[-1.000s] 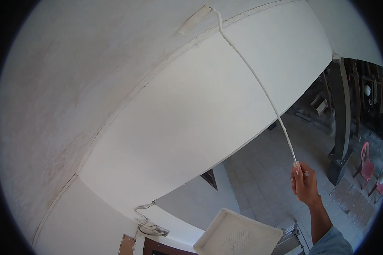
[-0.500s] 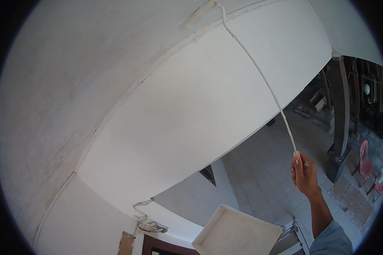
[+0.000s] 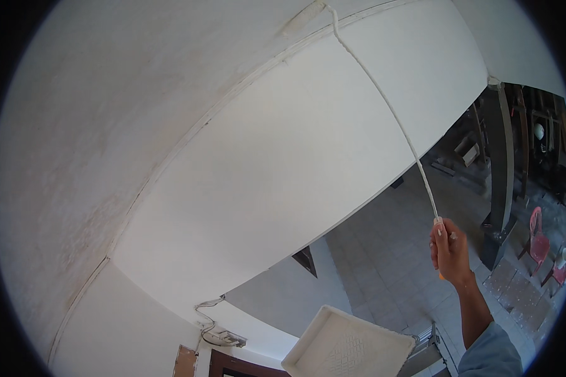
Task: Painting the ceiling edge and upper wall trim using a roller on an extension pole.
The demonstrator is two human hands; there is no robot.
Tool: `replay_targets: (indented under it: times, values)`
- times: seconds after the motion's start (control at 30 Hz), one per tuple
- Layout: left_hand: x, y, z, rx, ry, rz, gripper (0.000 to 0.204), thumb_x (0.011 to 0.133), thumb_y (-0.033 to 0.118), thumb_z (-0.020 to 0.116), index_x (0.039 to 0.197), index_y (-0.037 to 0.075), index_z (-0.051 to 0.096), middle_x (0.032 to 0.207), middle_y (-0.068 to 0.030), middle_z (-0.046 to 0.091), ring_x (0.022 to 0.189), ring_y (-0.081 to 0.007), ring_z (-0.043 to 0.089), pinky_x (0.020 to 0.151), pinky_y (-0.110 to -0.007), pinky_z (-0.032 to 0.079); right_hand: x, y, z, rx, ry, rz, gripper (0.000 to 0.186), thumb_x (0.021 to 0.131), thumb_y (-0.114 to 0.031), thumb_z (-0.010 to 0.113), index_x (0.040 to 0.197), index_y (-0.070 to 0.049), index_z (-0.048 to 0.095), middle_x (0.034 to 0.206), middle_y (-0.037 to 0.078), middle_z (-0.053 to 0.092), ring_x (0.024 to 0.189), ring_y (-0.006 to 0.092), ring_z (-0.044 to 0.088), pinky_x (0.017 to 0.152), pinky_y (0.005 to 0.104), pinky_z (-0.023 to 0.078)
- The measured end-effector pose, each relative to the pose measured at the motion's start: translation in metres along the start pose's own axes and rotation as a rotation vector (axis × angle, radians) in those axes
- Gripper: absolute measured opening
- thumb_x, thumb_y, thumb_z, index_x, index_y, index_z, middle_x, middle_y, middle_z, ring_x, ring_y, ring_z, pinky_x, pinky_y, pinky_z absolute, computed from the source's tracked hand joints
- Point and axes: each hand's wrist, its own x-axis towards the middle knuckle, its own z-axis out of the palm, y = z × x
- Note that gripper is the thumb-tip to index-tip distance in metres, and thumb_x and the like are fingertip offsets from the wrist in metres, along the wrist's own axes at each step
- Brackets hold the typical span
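Note:
My right hand [image 3: 449, 250] is closed round the handle of a long-framed paint roller [image 3: 393, 113]. The roller's thin, paint-coated rod runs up and left across the white wall band. Its white roller head [image 3: 304, 17] lies against the ceiling [image 3: 107, 119], just past the trim line. Flecks of white paint dot the hand. A white paint tray [image 3: 349, 345] with a ribbed bottom is at the lower middle, tilted in view. My left hand is out of view.
A ladder's metal top [image 3: 431, 352] shows beside the tray. Loose wires [image 3: 210, 320] hang from the wall at lower left. A dark column [image 3: 500, 163] rises at right, with pink plastic chairs [image 3: 538, 242] on the tiled floor [image 3: 383, 251] far below.
The roller head has shifted slightly to the right along the ceiling edge. My right hand has risen a little, still gripping the handle.

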Motion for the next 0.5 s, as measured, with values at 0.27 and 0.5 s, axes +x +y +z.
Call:
replay_targets:
  times: [0.27,0.5]
  values:
    - [0.011,0.001,0.009,-0.011,-0.012,0.022,0.069,0.095,0.050,0.045,0.140,-0.001,0.032,0.127,-0.0187,0.055,0.106,-0.0359,0.059,0.093,-0.043,0.049,-0.026,0.001,0.006,-0.026,-0.042,-0.013,0.038,0.101,-0.037,0.041,0.077,-0.008,0.045,0.055,-0.002,0.043,0.038,0.0019,0.039,0.033,0.0186,0.032]
    - [0.018,0.007,0.013,0.000,-0.042,0.029,0.070,0.095,0.050,0.046,0.140,-0.001,0.032,0.127,-0.0187,0.055,0.106,-0.0357,0.059,0.093,-0.044,0.049,-0.015,-0.001,-0.002,0.001,-0.012,-0.003,0.037,0.101,-0.036,0.040,0.078,-0.007,0.046,0.056,-0.001,0.044,0.038,0.0022,0.040,0.032,0.0192,0.032]
